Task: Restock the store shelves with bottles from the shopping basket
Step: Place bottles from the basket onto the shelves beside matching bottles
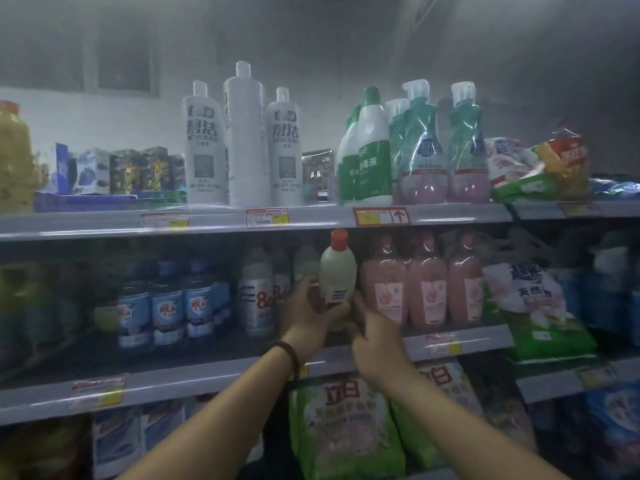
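I have the white bottle (337,277) upright, my left hand (308,315) wrapped around its lower half, my right hand (375,336) pressing its base from the other side, pink bottles (424,285) just right of my right hand.

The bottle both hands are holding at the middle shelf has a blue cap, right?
Not quite: the head view shows the cap is red-orange, not blue. The rest holds: the left hand and right hand hold the bottle at the middle shelf.
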